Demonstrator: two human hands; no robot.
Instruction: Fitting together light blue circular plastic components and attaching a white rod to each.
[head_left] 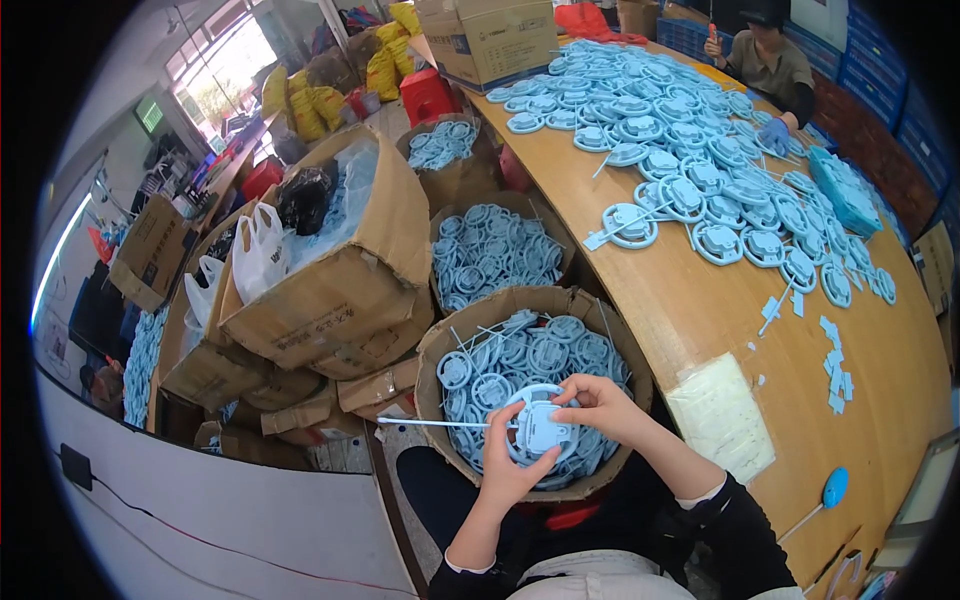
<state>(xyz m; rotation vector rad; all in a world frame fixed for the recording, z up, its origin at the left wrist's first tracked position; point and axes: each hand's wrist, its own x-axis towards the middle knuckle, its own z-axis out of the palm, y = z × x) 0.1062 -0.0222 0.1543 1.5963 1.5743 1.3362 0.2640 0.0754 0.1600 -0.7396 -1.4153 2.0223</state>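
Over an open cardboard carton [427, 385] in front of me, I hold a light-blue round plastic part [545, 430]. It has a ring-shaped rim, a blocky middle and a long thin stem pointing left. My left hand [503, 470] grips its left and lower edge, with the thumb across the front. My right hand [607, 408] is closed at the upper right rim, thumb and fingertips pinched against the part. Whether the right fingers also hold some small piece is hidden. Many similar blue parts [548, 352] fill the carton beneath both hands.
To the right, a wooden table [690, 320] bears a large heap of blue parts [690, 130]. Loose flat blue pieces [833, 360] and a pale sheet [720, 415] lie nearer. A co-worker's gloved hand [775, 135] touches the heap. More cartons [330, 300] stand left.
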